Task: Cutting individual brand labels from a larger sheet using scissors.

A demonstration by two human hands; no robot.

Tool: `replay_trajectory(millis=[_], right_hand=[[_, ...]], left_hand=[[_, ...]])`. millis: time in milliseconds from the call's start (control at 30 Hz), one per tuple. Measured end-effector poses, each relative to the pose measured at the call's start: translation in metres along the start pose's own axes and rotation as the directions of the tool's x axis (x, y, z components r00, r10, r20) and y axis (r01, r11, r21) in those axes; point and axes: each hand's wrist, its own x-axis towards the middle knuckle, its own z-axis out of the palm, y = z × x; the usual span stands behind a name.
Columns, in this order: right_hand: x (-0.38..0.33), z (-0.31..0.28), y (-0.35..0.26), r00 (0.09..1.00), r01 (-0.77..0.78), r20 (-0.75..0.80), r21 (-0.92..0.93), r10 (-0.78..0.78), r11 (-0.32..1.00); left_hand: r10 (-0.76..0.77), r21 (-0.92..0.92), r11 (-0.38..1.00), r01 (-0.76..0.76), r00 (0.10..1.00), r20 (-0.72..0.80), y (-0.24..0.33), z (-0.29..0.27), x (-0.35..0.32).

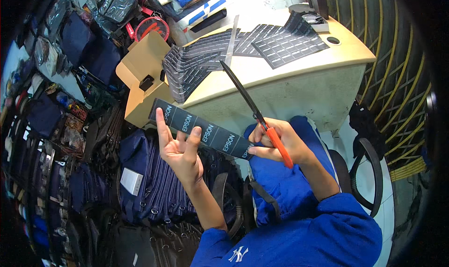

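A dark strip of printed labels (217,137) stretches slantwise between my two hands, in front of the table. My left hand (181,156) holds its left part, with the thumb and a raised index finger against it. In my right hand (292,143) is a pair of scissors (244,95) with orange handles; the long dark blades look closed and point up and left toward the table edge. The same hand's fingertips pinch the right end of the strip. Larger dark label sheets (290,45) lie on the table, some curling over its front edge.
The pale table (348,52) has a round cable hole at its right. A clear, ruler-like strip (231,45) lies across the sheets. An open cardboard box (140,66) stands left of the table. Stacked dark blue bags (149,178) fill the lower left; a chair armrest (372,176) is at right.
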Motion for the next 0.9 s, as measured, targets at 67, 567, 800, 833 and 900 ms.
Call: replay_trajectory(millis=[67,567,800,833,900], right_hand=[[0.002,-0.002,0.004,0.999,0.041,0.004,0.004,-0.041,0.999],[0.001,-0.002,-0.001,1.000,-0.010,-0.007,0.048,0.010,0.999],[-0.001,0.003,-0.002,0.999,-0.014,0.041,0.093,0.010,0.996],[-0.001,0.003,-0.004,0.999,-0.010,0.039,0.093,0.006,0.996],[-0.002,0.006,-0.008,1.000,-0.009,-0.003,0.088,0.009,0.996]], left_hand=[[-0.006,0.007,1.000,0.006,1.000,-0.031,0.001,-0.003,0.000],[0.073,0.063,0.996,-0.069,0.995,-0.061,0.012,-0.006,-0.010],[0.059,0.036,0.998,-0.057,0.998,-0.036,0.013,-0.009,-0.015],[0.037,0.018,0.999,-0.037,0.999,-0.010,0.014,-0.007,-0.016],[0.034,0.021,0.999,-0.034,0.999,0.024,0.011,-0.006,-0.020]])
